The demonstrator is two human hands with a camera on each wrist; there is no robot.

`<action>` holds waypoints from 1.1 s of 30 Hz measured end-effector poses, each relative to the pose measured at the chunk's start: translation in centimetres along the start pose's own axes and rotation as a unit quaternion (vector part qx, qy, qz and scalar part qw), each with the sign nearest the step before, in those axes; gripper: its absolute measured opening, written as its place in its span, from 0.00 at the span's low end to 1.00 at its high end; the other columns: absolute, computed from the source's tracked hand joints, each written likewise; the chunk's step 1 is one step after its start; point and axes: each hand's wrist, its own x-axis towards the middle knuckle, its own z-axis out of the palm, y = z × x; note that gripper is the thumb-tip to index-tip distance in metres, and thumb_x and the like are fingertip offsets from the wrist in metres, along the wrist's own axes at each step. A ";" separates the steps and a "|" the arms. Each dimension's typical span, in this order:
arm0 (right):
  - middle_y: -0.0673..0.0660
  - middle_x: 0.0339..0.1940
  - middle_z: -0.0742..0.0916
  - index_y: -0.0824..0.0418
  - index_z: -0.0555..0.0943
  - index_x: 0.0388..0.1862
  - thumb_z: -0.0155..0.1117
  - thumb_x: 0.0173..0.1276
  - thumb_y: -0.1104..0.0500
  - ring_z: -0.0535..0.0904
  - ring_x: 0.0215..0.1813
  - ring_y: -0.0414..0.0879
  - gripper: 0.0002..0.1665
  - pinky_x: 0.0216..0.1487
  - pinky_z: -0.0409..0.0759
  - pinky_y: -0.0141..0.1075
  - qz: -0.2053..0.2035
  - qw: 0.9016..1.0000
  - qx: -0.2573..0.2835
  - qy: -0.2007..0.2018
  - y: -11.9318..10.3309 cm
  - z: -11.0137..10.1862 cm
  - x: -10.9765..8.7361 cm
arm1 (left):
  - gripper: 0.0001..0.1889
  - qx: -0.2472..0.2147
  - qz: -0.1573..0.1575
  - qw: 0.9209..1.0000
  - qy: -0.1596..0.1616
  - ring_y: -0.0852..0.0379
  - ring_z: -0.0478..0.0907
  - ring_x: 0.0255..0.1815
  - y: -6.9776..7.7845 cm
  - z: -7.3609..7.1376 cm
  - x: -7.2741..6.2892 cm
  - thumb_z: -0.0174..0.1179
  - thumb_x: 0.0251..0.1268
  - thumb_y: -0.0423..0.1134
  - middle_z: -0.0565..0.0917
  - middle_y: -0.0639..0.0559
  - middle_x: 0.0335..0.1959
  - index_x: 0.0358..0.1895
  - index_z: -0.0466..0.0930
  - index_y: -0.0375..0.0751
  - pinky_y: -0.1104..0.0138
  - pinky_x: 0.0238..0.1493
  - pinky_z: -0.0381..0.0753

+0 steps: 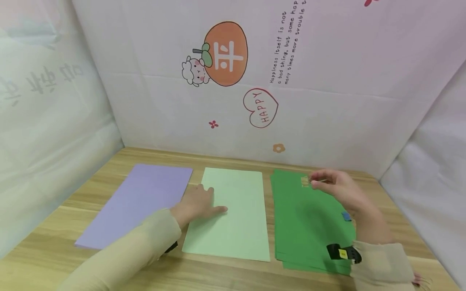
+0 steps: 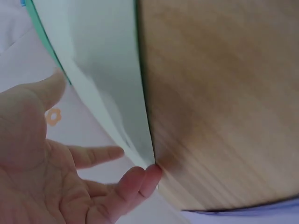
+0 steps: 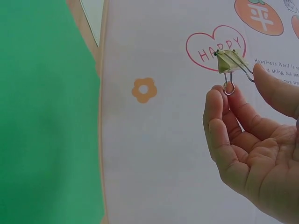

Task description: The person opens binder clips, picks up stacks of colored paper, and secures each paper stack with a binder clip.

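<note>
So the right hand (image 1: 340, 188) has a little yellow-green binder clip (image 3: 226, 60), and the right wrist view gives the best look at it: grip is narrow, with the thumb on one wire handle and the fingers against the other, so the clip sits right in the pinch. From the head camera the clip shows up against the far part of a pile of green paper (image 1: 306, 226), though I can't tell how high above the sheets it is. Those green sheets aren't lined up, with a few poking out at the near end, and there's a small blue thing (image 1: 346, 216) at the right edge (too small for me to swear what it is). The left hand (image 1: 198, 202) has a loose, wide grip with nothing in it, lying over the left edge of the mint paper (image 1: 240, 218), thumb stuck out across the sheet; in the left wrist view a fingertip meets the paper's edge. Over to the left there's purple paper (image 1: 142, 202), so that's three colours in a row on the wood-grain bench (image 1: 218, 279), mint in the middle, with strips of wood between them. Both arms are in pale sleeves, and there's a black strap (image 1: 344, 253) with a yellow label at the right wrist. Behind it all hangs a white backdrop (image 1: 164, 117) with a HAPPY heart (image 1: 260, 108) printed on it.
</note>
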 end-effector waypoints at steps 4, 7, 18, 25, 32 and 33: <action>0.64 0.61 0.80 0.70 0.71 0.66 0.59 0.76 0.50 0.76 0.49 0.30 0.29 0.64 0.70 0.54 0.003 1.000 0.005 0.000 0.0 0.0 0.1 | 0.50 -0.021 -0.042 0.999 0.013 0.37 0.76 0.56 1.0 0.0 0.3 0.56 0.56 0.76 0.73 0.28 0.60 0.65 0.71 0.32 0.50 0.51 0.80; 0.64 0.61 0.80 0.70 0.71 0.66 0.59 0.76 0.50 0.76 0.49 0.29 0.30 0.65 0.69 0.54 0.004 1.000 0.008 0.002 -0.1 -0.2 0.1 | 0.51 -0.027 -0.057 0.998 0.014 0.38 0.75 0.54 1.6 -0.2 0.5 0.62 0.51 0.75 0.73 0.28 0.57 0.65 0.69 0.32 0.52 0.51 0.79; 0.59 0.58 0.82 0.71 0.71 0.66 0.59 0.76 0.51 0.77 0.48 0.28 0.30 0.62 0.71 0.45 0.001 1.000 0.004 0.011 -0.1 -0.8 -0.3 | 0.58 0.005 -0.070 0.998 -0.005 0.33 0.72 0.60 2.4 -0.7 1.5 0.67 0.50 0.71 0.71 0.26 0.62 0.74 0.57 0.33 0.45 0.59 0.73; 0.58 0.56 0.82 0.72 0.71 0.66 0.59 0.76 0.51 0.76 0.47 0.28 0.30 0.64 0.70 0.52 0.003 1.000 0.014 0.016 0.2 -1.1 -0.5 | 0.66 -0.012 -0.071 0.997 0.000 0.39 0.78 0.48 3.3 -1.2 2.0 0.73 0.48 0.66 0.68 0.20 0.63 0.80 0.40 0.36 0.53 0.48 0.79; 0.60 0.57 0.82 0.71 0.71 0.66 0.60 0.75 0.51 0.76 0.48 0.31 0.30 0.64 0.69 0.54 0.011 1.000 0.023 0.015 0.4 -1.2 -0.6 | 0.71 -0.164 -0.108 0.980 -0.011 0.35 0.77 0.53 2.4 -0.5 2.0 0.79 0.45 0.54 0.56 0.18 0.70 0.80 0.31 0.37 0.49 0.52 0.81; 0.61 0.57 0.82 0.71 0.71 0.66 0.59 0.75 0.51 0.76 0.48 0.31 0.30 0.64 0.69 0.54 0.011 1.000 0.024 0.014 0.5 -1.2 -0.6 | 0.71 -0.185 -0.109 0.977 -0.009 0.32 0.75 0.57 2.0 -0.4 2.0 0.79 0.46 0.52 0.55 0.18 0.71 0.80 0.30 0.36 0.47 0.55 0.80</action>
